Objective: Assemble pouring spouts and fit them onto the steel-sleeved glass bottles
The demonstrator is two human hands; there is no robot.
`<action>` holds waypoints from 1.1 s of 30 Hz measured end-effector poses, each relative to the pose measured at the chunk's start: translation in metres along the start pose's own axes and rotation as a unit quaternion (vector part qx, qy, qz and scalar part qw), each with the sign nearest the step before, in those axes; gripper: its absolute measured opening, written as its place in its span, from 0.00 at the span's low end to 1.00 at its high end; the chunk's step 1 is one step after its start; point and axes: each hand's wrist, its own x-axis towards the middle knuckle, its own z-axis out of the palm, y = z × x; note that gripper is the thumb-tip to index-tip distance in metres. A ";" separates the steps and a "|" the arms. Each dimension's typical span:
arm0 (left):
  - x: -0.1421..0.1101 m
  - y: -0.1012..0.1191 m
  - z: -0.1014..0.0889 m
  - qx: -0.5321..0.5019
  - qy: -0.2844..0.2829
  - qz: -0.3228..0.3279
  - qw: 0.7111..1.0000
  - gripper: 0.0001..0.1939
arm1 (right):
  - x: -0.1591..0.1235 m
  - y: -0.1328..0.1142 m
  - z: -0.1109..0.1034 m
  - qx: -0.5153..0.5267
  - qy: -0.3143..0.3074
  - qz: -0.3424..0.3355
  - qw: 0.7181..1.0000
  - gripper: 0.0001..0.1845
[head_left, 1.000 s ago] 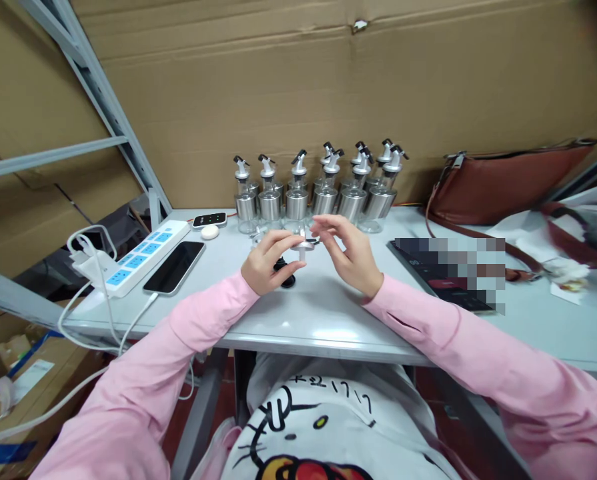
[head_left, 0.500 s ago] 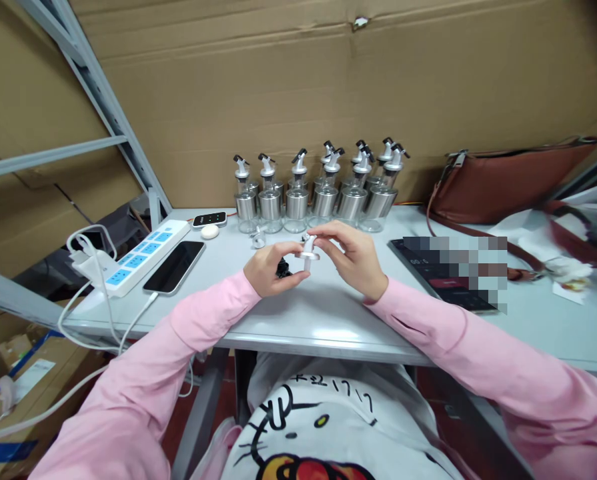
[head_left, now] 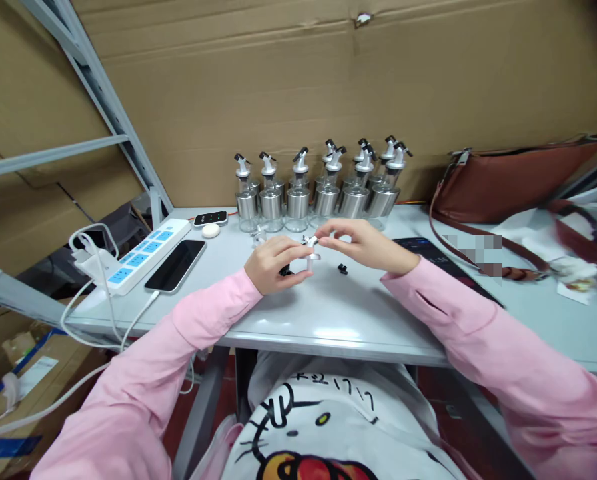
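Observation:
My left hand [head_left: 274, 267] grips a silver-grey bottle pourer [head_left: 312, 257] between thumb and fingers, its stem pointing down. At the pourer's top, my right hand [head_left: 362, 247] pinches the spout end, where a small dark part shows. On the table below my right hand lies a small black plastic piece [head_left: 343, 269]. More black pieces [head_left: 285, 271] show partly behind my left hand. Just beyond that hand is another loose pourer part [head_left: 259, 235], greyish and partly clear. Several glass bottles with steel bands [head_left: 298, 201] stand behind, topped with pourers.
On the left are a power strip [head_left: 145, 257], a phone [head_left: 177, 267], a round white case [head_left: 211, 231] and a small black-faced device [head_left: 211, 219]. A dark phone [head_left: 443, 263] and a brown bag [head_left: 518, 180] lie right. Cardboard [head_left: 258, 87] backs the table.
My right hand has shifted a little right and flattened, still at the pourer's top. My left fingers have closed further over the pourer. The black piece below my right hand has come into view.

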 end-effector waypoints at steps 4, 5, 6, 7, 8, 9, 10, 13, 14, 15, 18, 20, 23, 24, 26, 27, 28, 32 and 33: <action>0.001 0.001 0.000 -0.011 0.003 0.003 1.000 0.15 | -0.001 0.024 -0.013 -0.090 -0.139 0.092 0.982 0.13; 0.001 0.001 0.000 -0.013 0.003 0.003 1.000 0.15 | -0.002 0.028 -0.014 -0.120 -0.161 0.115 0.973 0.12; 0.001 0.001 0.000 -0.014 0.002 0.002 1.000 0.15 | -0.003 0.032 -0.014 -0.139 -0.178 0.136 0.965 0.13; 0.000 0.001 0.001 -0.015 0.002 0.002 1.000 0.15 | -0.004 0.034 -0.013 -0.151 -0.192 0.151 0.958 0.13; 0.000 0.001 0.001 -0.016 0.001 0.002 1.000 0.15 | -0.004 0.035 -0.012 -0.156 -0.201 0.161 0.954 0.15; 0.000 0.000 0.001 -0.017 0.001 0.002 1.000 0.15 | -0.005 0.035 -0.010 -0.158 -0.206 0.166 0.951 0.16; 0.000 0.000 0.001 -0.018 0.001 0.001 1.000 0.15 | -0.005 0.034 -0.008 -0.160 -0.209 0.167 0.950 0.16; 0.000 0.000 0.001 -0.019 0.001 -0.001 1.000 0.15 | -0.006 0.031 -0.002 -0.178 -0.213 0.167 0.946 0.13; 0.000 0.000 0.000 -0.017 0.002 -0.001 1.000 0.15 | -0.006 0.030 -0.001 -0.181 -0.215 0.166 0.945 0.12; 0.000 0.000 0.000 -0.016 0.003 0.000 1.000 0.15 | -0.006 0.030 0.000 -0.181 -0.216 0.163 0.945 0.10; 0.000 0.000 0.000 -0.011 0.004 0.001 1.000 0.15 | -0.007 0.030 0.002 -0.171 -0.213 0.145 0.951 0.07; 0.000 0.000 0.000 -0.013 0.002 0.000 1.000 0.15 | -0.007 0.030 0.003 -0.157 -0.207 0.134 0.956 0.06; 0.000 0.001 -0.001 -0.020 0.000 -0.001 1.000 0.15 | -0.006 0.029 0.003 -0.124 -0.182 0.117 0.968 0.06; 0.000 0.001 -0.001 -0.021 -0.001 0.000 1.000 0.15 | -0.006 0.027 0.003 -0.105 -0.170 0.111 0.974 0.06; 0.001 0.001 -0.001 -0.020 -0.002 0.000 1.000 0.15 | -0.005 0.024 0.004 -0.043 -0.143 0.106 0.983 0.05; 0.001 0.001 -0.001 -0.018 -0.002 0.000 1.000 0.15 | -0.005 0.021 0.005 -0.001 -0.128 0.109 0.986 0.06; 0.001 0.001 -0.001 -0.017 -0.001 -0.001 1.000 0.15 | -0.004 0.019 0.005 0.047 -0.114 0.114 0.986 0.07; 0.000 0.001 -0.002 -0.021 0.006 0.001 1.000 0.15 | -0.003 0.007 0.007 0.230 -0.049 0.131 0.963 0.13; 0.000 0.001 -0.002 -0.022 0.008 0.002 1.000 0.16 | -0.003 0.004 0.007 0.265 -0.029 0.131 0.955 0.13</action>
